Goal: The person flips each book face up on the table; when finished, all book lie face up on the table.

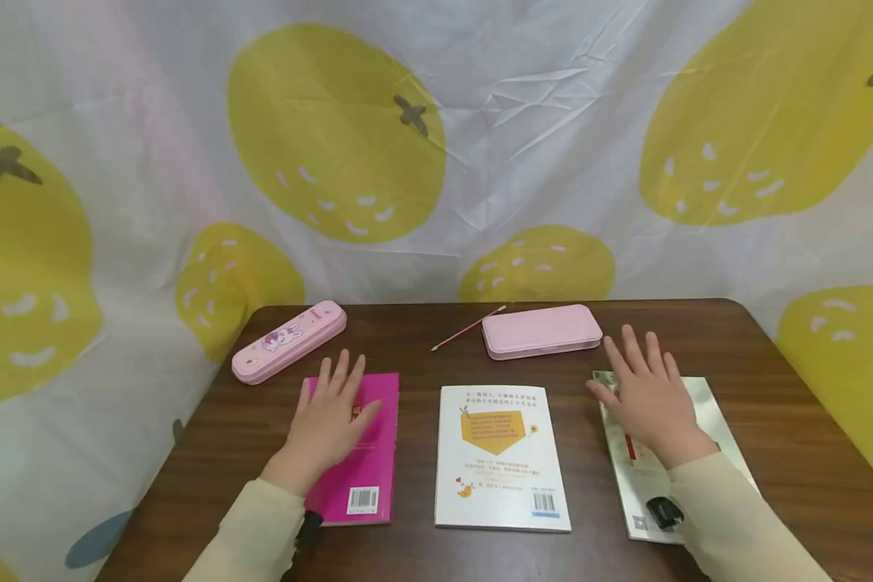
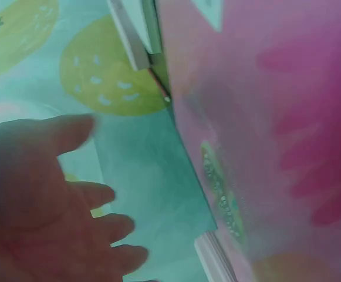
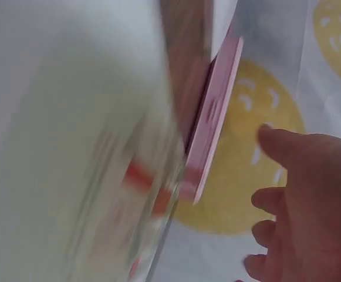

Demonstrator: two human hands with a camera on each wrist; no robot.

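While L grip (image 1: 325, 428) hovers, fingers apart & empty, over magenta bk (image 1: 375, 461) (lower frame, left of ctr), R grip (image 1: 651, 404), likewise empty, is over pale-green bk (image 1: 642, 487), lower right; both bks' long axes run roughly up-frame, white bk (image 1: 500, 485) btwn.

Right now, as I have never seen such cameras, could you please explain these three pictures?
There is no machine, only a person's bare left hand and right hand. The wide picture comes from a camera on the head; the other two come from one camera on each wrist. On the brown table lie a magenta book, a white book, a pale green book, a pink rabbit case, a plain pink case and a red pencil. The left hand is raised over the magenta book, the right hand over the pale green book. Neither hand holds anything.
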